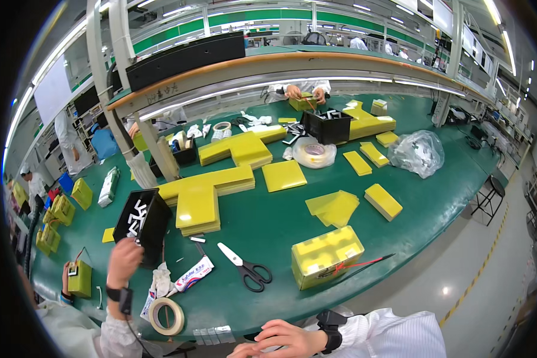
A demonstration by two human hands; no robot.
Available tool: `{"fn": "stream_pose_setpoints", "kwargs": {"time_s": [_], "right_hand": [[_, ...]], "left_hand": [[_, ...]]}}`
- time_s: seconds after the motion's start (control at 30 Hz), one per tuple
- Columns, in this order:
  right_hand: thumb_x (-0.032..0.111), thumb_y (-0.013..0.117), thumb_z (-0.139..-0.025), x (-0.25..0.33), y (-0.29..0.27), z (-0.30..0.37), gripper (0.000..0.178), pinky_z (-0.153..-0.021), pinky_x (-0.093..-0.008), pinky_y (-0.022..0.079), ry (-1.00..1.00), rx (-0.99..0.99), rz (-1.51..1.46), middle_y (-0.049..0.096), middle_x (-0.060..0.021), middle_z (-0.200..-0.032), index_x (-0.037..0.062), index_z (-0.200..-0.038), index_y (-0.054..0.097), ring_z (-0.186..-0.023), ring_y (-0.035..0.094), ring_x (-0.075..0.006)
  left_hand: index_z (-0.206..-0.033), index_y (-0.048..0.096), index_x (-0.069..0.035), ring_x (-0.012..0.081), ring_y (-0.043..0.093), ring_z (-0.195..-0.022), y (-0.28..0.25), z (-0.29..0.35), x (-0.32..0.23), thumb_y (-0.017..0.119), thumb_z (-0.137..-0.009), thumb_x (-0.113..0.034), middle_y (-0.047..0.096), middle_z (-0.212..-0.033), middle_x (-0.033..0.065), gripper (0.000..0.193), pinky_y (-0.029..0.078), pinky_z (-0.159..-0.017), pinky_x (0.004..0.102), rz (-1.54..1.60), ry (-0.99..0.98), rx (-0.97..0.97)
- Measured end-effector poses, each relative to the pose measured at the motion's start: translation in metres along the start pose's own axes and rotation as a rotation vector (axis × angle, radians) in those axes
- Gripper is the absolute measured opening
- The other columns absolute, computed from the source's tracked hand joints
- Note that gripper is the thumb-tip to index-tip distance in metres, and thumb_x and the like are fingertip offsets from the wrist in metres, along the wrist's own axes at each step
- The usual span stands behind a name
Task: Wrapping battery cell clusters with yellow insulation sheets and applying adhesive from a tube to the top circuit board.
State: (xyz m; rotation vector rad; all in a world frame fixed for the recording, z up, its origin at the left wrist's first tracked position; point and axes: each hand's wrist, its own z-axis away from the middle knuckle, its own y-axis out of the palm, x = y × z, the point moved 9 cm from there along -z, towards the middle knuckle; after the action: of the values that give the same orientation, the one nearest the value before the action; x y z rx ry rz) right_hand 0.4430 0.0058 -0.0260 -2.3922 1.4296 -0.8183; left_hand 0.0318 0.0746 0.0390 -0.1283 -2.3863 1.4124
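On a green workbench (423, 206), a yellow block (323, 262) with a red wire (364, 261) sits lower right of centre, above and apart from a worker's right hand (292, 340) and cropped left hand (241, 352), bottom centre, whose fingers' grip cannot be told.

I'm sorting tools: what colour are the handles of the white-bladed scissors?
Black handles; the head view shows them best.

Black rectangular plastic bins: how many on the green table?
3 black plastic bins: one at left front, one partly behind the pale metal post, one at far centre. Others may be hidden.
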Motion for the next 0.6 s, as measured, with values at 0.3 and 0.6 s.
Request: {"fn": "stream_pose_setpoints", "kwargs": {"time_s": [0.3, 0.6], "right_hand": [[0.016, 0.069, -0.081, 0.011, -0.138, 0.004, 0.015, -0.087, -0.0461, 0.044, 0.054, 0.072, 0.332, 0.064, -0.0081, -0.103, 0.0068, -0.091, 0.064, -0.093, 0.061, -0.0273], [0.025, 0.08, -0.072, -0.041, -0.23, 0.059, 0.039, -0.083, -0.0469, 0.045, 0.302, -0.374, -0.148, 0.06, -0.0164, -0.099, 0.0016, -0.098, 0.062, -0.089, 0.057, -0.0342]], "left_hand": [[-0.069, 0.06, -0.008, 0.0237, 0.054, -0.063, -0.039, -0.013, -0.316, 0.06, -0.082, -0.011, 0.057, -0.065, 0.0079, 0.013, 0.043, -0.069, 0.0395, 0.804, -0.838, -0.336], [-0.081, 0.068, -0.007, 0.0209, 0.06, -0.067, -0.043, -0.196, -0.423, 0.076, -0.067, -0.011, 0.064, -0.072, 0.005, 0.017, 0.038, -0.078, 0.0372, 0.996, -0.141, -0.257]]}}
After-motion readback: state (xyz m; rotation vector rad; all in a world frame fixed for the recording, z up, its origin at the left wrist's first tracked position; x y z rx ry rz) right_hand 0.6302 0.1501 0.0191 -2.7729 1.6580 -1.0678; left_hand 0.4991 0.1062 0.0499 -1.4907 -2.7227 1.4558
